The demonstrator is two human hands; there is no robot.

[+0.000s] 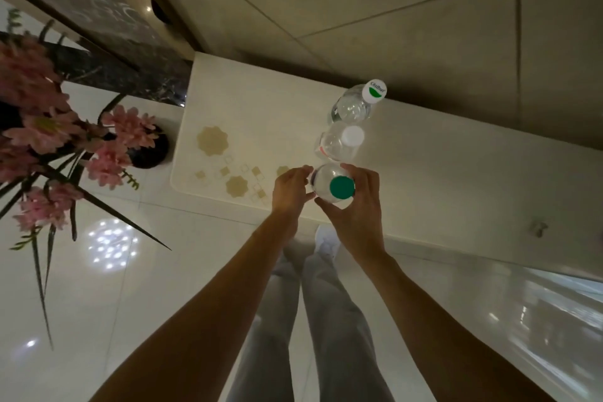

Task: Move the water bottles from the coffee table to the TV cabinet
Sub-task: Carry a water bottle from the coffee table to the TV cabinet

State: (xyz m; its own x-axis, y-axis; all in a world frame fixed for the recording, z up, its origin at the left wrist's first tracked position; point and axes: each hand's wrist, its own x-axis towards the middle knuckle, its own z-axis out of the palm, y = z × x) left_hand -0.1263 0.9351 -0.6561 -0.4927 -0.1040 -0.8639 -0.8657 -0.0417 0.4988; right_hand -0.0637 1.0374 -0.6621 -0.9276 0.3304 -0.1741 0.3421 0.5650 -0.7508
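Three clear water bottles stand in a row on a white cabinet top (424,153), seen from above. The nearest one has a green cap (332,188). My right hand (355,206) wraps around it, fingers on its right side and thumb underneath. My left hand (290,189) rests its fingertips against the bottle's left side. Behind it stands a bottle with a plain white cap (341,142). The farthest bottle (354,104) has a white cap with a green mark and stands near the wall.
The cabinet top carries a beige flower-and-square pattern (228,170) at its left end. A dark vase (151,150) with pink flowers (42,127) and long leaves stands on the glossy floor to the left. My legs and a white shoe (326,241) are below.
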